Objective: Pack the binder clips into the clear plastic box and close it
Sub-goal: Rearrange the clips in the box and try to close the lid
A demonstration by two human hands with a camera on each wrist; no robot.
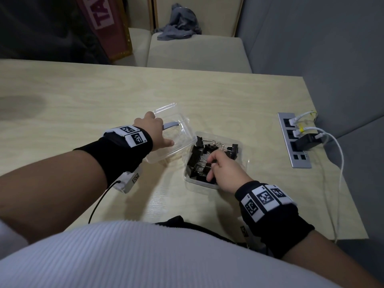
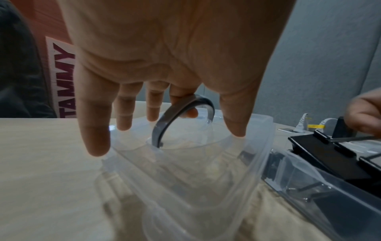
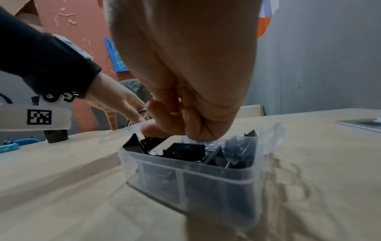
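A clear plastic box [image 1: 186, 178] stands on the wooden table, with several black binder clips [image 1: 197, 154] piled in it. My right hand [image 1: 211, 165] reaches into the box [image 3: 185, 179], its fingers curled and pinching a clip's wire handle [image 2: 350, 138]. The clear lid [image 1: 178, 146] with its grey handle [image 1: 170, 124] lies tilted just left of the box. My left hand [image 1: 155, 132] is on the lid [image 2: 185, 179]. The index finger hooks under the grey handle [image 2: 163, 128], and the thumb and the other fingertips touch the plastic.
A power strip [image 1: 295, 140] with white cables and a black charger is set into the table near the right edge. Beyond the far edge, a grey cloth [image 1: 180, 23] lies on a beige seat. A red bag [image 1: 104, 21] stands at the back left.
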